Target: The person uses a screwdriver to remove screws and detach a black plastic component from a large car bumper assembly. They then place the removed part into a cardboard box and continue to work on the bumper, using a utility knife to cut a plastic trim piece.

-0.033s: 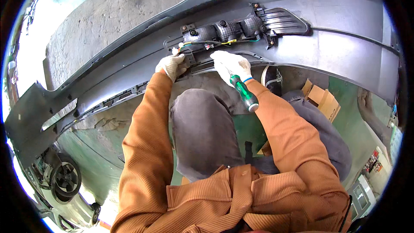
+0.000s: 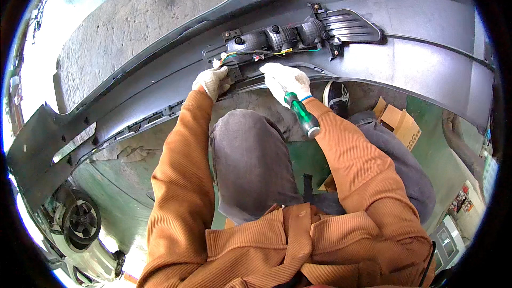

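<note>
Glossy plastic forms the screwdriver handle (image 2: 302,113) in the right hand (image 2: 287,81), matt cloth the glove (image 2: 206,78) on the left hand (image 2: 212,81), and smooth, satiny plastic the panel (image 2: 397,64) beyond both.

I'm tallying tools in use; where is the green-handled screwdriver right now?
The green-handled screwdriver is right of centre in the head view, in the white-gloved right hand, beside the inner edge of the brown right sleeve.

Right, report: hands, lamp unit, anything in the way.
Left hand at black bracket. Right hand holds green screwdriver. Lamp unit on grey bumper. Wires along its near side.
</note>
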`<action>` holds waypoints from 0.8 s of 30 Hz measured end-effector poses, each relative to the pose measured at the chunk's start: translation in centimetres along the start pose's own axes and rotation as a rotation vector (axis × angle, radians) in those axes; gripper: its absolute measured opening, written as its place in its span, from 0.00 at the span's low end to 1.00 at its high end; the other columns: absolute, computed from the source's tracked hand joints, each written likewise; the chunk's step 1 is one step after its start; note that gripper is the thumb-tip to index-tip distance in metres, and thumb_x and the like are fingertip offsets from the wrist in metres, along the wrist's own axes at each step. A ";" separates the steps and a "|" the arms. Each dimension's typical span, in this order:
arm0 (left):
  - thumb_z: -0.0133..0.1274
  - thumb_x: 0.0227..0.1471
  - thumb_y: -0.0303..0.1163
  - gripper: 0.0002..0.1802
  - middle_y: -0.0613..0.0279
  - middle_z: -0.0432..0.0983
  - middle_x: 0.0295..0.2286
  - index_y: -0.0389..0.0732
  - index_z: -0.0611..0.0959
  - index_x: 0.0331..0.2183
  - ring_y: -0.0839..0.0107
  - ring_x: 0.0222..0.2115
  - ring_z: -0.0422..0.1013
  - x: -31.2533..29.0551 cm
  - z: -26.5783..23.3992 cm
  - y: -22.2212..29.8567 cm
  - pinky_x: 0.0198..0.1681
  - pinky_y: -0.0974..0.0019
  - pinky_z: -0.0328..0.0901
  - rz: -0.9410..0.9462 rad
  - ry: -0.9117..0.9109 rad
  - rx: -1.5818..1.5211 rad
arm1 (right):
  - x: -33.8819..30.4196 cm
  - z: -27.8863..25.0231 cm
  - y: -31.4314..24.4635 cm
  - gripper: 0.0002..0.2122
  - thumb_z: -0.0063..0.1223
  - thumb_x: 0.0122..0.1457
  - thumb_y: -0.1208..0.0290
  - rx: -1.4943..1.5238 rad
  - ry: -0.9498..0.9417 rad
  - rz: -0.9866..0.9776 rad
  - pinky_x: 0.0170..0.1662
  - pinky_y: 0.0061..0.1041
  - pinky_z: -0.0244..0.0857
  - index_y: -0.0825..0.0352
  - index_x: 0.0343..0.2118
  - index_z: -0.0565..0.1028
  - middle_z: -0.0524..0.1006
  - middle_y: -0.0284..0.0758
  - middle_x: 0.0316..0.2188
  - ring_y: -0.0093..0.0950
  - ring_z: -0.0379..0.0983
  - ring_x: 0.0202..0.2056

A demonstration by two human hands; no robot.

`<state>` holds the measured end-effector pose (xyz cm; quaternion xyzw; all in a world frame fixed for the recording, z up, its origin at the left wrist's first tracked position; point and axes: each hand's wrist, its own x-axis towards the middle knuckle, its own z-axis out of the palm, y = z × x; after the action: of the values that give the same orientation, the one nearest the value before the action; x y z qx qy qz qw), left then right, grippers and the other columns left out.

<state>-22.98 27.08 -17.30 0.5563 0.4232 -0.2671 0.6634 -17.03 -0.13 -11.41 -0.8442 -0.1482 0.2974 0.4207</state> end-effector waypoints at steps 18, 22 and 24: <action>0.58 0.58 0.45 0.20 0.51 0.86 0.36 0.40 0.88 0.44 0.61 0.39 0.81 1.5 -0.4 0.1 0.45 0.61 0.71 0.161 0.095 0.318 | -0.5 1.3 1.3 0.07 0.52 0.68 0.72 0.155 0.061 -0.097 0.44 0.28 0.66 0.65 0.44 0.79 0.79 0.37 0.36 0.27 0.75 0.38; 0.59 0.61 0.43 0.20 0.61 0.84 0.33 0.37 0.87 0.45 0.69 0.31 0.76 1.4 0.2 0.7 0.38 0.60 0.70 0.252 0.107 0.523 | 0.4 2.5 3.8 0.11 0.54 0.66 0.76 0.206 0.098 0.069 0.54 0.28 0.72 0.67 0.49 0.82 0.85 0.41 0.44 0.31 0.81 0.47; 0.58 0.62 0.39 0.17 0.63 0.82 0.32 0.41 0.86 0.47 0.71 0.30 0.75 2.0 -0.1 -0.5 0.35 0.62 0.70 0.102 0.033 0.263 | 0.1 0.9 3.7 0.11 0.55 0.65 0.76 0.227 0.085 0.069 0.52 0.29 0.73 0.67 0.48 0.83 0.85 0.41 0.43 0.32 0.82 0.45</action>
<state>-22.44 27.31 -19.27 0.6637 0.3666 -0.2771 0.5902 -17.49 -1.80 -14.82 -0.8077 -0.0664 0.2904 0.5089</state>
